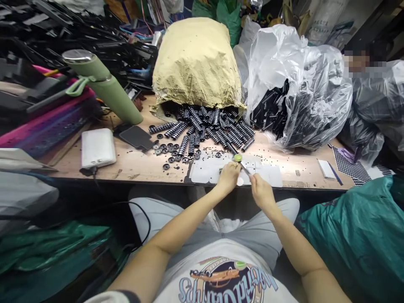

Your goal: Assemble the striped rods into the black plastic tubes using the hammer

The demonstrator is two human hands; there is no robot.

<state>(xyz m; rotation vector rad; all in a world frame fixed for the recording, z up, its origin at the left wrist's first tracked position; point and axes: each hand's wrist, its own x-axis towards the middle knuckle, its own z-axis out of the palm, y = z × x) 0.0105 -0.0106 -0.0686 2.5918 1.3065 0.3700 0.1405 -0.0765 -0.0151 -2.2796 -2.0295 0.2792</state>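
My left hand (229, 174) is closed at the front of the table, its fingers against a small yellow-green round piece (237, 158). A thin dark rod (245, 169) runs slantwise past that piece, and my right hand (261, 191) is closed on its near end. Whether the round piece is fixed to the rod I cannot tell. White sheets (269, 173) lie flat under the hands. Just beyond are several black-and-white ridged rollers (196, 120), spilling from a yellow sack (197, 63). Loose dark discs (171, 148) and tiny dark bits lie left of my hands.
A white box with a cable (98, 147), a dark flat pad (136, 137) and a green flask (110, 90) stand left. Clear plastic bags (318, 92) of black parts fill the back right. A small white block (326, 169) lies right; a green sack (356, 235) sits beside my leg.
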